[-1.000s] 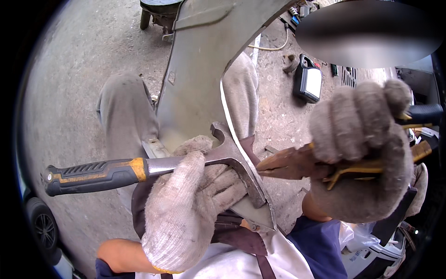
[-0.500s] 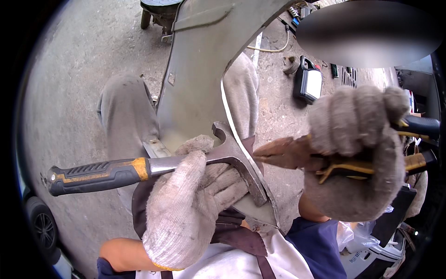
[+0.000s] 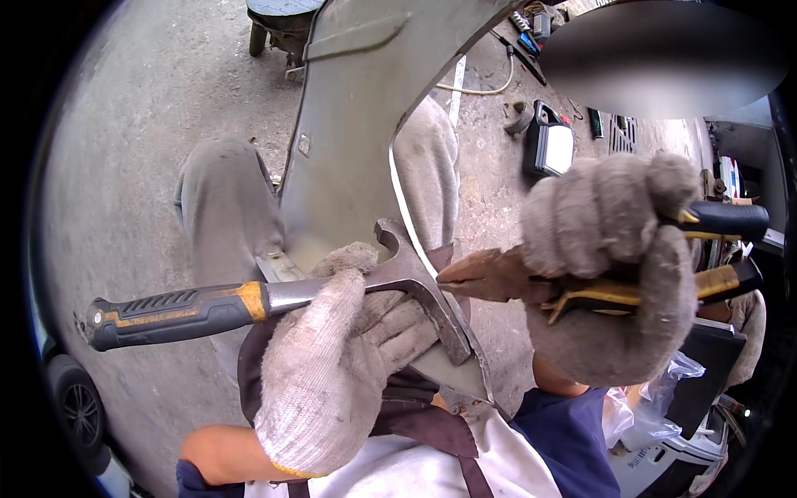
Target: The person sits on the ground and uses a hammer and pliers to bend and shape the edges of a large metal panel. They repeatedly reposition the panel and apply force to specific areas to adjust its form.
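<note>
The grey metal panel (image 3: 349, 149) lies between the two knees (image 3: 228, 191), probably so that the legs can steady it. Over the panel's near end, the left hand (image 3: 320, 382) grasps the hammer (image 3: 290, 296) by its neck, perhaps to lay the head along the panel's edge. Right of the panel, the right hand (image 3: 594, 216) is raised, fingers curled around the pliers (image 3: 498, 275); whether their nose touches the panel, I cannot tell.
</note>
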`<action>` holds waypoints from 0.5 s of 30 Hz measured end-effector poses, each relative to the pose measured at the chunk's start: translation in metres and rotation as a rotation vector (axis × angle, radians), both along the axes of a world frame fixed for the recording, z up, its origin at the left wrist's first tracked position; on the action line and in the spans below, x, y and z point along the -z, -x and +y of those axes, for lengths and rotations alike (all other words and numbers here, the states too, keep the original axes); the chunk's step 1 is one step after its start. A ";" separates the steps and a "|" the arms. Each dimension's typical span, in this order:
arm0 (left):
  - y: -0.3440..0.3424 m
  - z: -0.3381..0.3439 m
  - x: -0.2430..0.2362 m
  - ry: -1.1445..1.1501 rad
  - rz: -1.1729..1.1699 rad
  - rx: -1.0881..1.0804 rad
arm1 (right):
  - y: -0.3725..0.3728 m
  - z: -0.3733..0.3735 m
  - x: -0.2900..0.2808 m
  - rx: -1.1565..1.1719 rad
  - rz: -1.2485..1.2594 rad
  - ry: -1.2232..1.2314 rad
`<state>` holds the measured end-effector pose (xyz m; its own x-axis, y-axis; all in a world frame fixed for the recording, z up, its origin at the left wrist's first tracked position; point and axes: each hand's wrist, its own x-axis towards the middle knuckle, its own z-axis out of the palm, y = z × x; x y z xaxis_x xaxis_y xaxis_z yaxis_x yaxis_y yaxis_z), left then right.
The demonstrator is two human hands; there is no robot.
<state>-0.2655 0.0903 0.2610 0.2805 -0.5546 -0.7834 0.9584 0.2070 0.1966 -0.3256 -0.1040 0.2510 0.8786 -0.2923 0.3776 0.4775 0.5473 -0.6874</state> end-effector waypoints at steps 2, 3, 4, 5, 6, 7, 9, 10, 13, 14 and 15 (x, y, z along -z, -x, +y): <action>-0.002 -0.001 -0.001 0.044 0.016 -0.036 | 0.005 0.010 -0.004 0.279 0.042 0.063; -0.002 0.000 0.000 0.029 0.024 -0.037 | 0.002 0.018 -0.013 0.411 0.047 0.096; -0.001 0.003 0.002 0.013 0.031 -0.038 | 0.011 0.027 -0.023 0.270 0.433 0.177; 0.000 0.004 0.004 0.001 0.044 -0.034 | 0.019 0.036 -0.023 0.437 0.533 0.080; 0.000 0.004 0.003 0.027 0.049 -0.042 | 0.021 0.041 -0.021 0.605 0.631 -0.020; -0.002 0.004 0.001 0.053 0.055 -0.050 | 0.009 0.011 -0.013 0.219 0.217 0.120; -0.001 0.006 0.003 0.061 0.094 -0.040 | 0.010 0.020 -0.029 0.442 0.191 0.087; 0.002 0.008 0.007 0.044 0.123 -0.021 | 0.013 0.032 -0.030 0.619 0.230 0.022; -0.001 0.006 0.005 0.002 0.037 -0.016 | 0.019 0.034 -0.011 0.420 0.393 0.075; -0.001 0.003 0.002 0.005 0.034 -0.024 | 0.024 0.041 -0.018 0.578 0.530 0.125; -0.002 0.002 0.000 0.007 0.031 -0.033 | 0.020 0.033 -0.024 0.451 0.403 0.146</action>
